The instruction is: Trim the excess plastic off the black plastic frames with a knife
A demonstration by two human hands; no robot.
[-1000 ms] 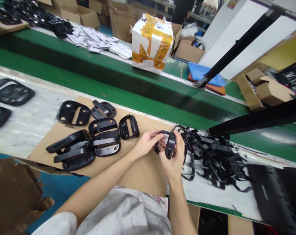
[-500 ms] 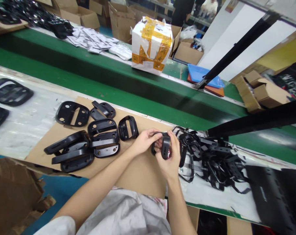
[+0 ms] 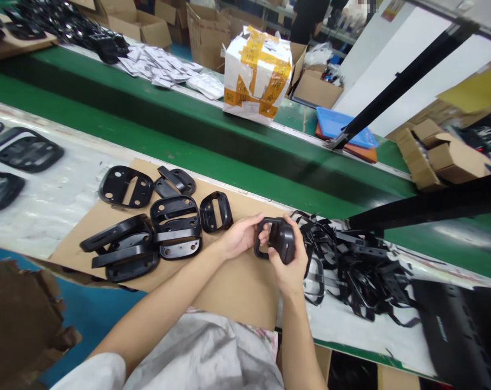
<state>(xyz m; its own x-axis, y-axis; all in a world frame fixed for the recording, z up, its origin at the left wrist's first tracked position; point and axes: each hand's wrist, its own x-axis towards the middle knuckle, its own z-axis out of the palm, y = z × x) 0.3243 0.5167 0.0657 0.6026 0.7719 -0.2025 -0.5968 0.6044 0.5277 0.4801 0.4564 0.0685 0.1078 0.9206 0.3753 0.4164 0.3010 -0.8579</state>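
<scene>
Clasped between left hand (image 3: 239, 236) and right hand (image 3: 288, 265): a black plastic frame (image 3: 281, 244), freshly rotated to show its open loop, over the edge of a cardboard sheet (image 3: 237, 295). Just right of the hands, tangled black frames (image 3: 361, 276); to the left, separately laid-out frames (image 3: 176, 234).

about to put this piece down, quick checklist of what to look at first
Grip on the black plastic bracket: ok, left hand and right hand both hold it.
Free spot on the cardboard sheet: ok, bare cardboard shows just below the hands.
Clearance from the stacked brackets: ok, left hand is apart from them.
Clearance from the tangled pile of black parts: cannot tell, right hand is right beside it.
Condition of the held bracket: cannot tell, the hands hide much of it.
</scene>
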